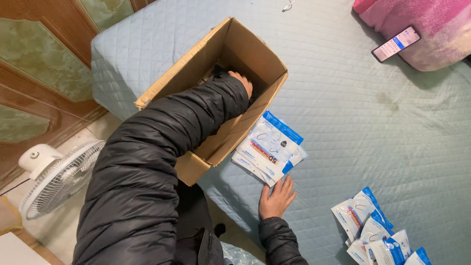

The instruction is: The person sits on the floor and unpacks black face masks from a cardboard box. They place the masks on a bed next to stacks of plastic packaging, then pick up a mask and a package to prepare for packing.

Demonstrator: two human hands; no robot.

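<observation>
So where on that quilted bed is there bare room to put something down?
The widest bare stretch of the pale blue quilted mattress lies between the open brown cardboard box, the pink pillow with a phone and the lower-right heap of white-and-blue packets. It is crowded beside the box, where a packet stack lies at the right hand.

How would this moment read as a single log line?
left hand: reaching inside cardboard box | right hand: flat on quilt, touching white-and-blue packets

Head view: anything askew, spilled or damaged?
Nothing spilled or damaged. The cardboard box lies tipped on the quilted mattress, left hand inside. Packets by the right hand are fanned unevenly. A phone rests on a pink blanket.
</observation>
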